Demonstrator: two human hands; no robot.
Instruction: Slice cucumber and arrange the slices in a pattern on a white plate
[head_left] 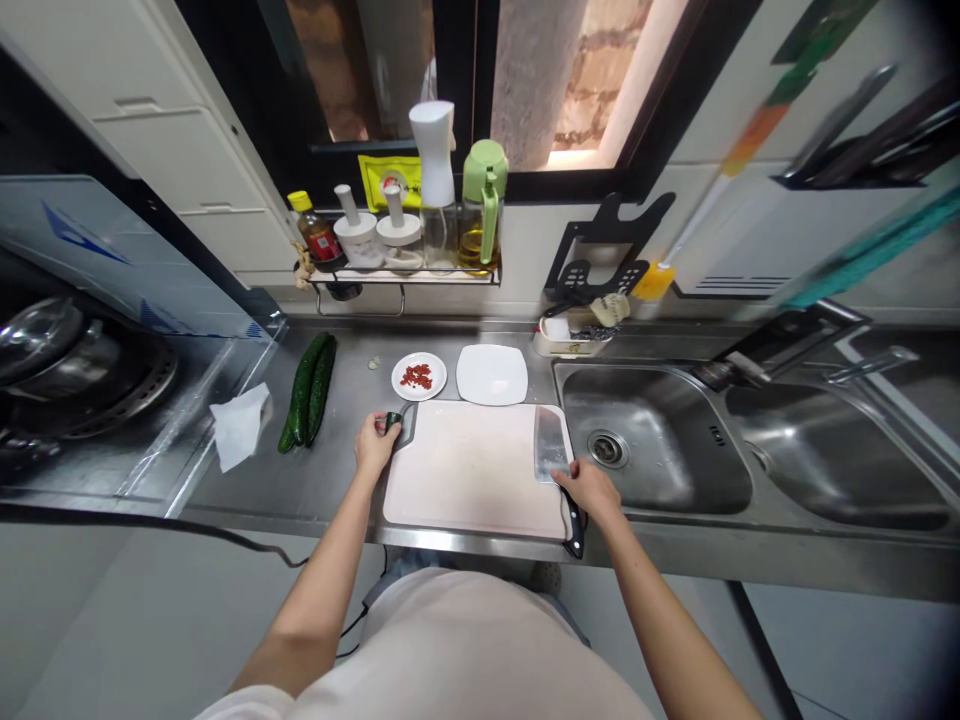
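My left hand (374, 445) is closed around a short dark green cucumber piece (393, 421) at the upper left corner of the pale chopping board (472, 470). On the board's right side lies a kitchen knife (551, 440) with a broad blade and a black handle. My right hand (589, 489) pinches it where blade and handle meet, and the handle end reaches past the board's near edge. Two whole cucumbers (310, 390) rest side by side left of my left hand. Behind the board are a white plate of chopped red bits (418, 377) and a bare white square plate (492, 374).
A double sink (652, 430) with a faucet (787, 345) is at the right. White paper (240, 427) lies left of the cucumbers, near a stove with a pot (60, 350). A wall rack (420, 276) holds seasoning jars and bottles. Small pale green scraps (374, 363) lie on the counter.
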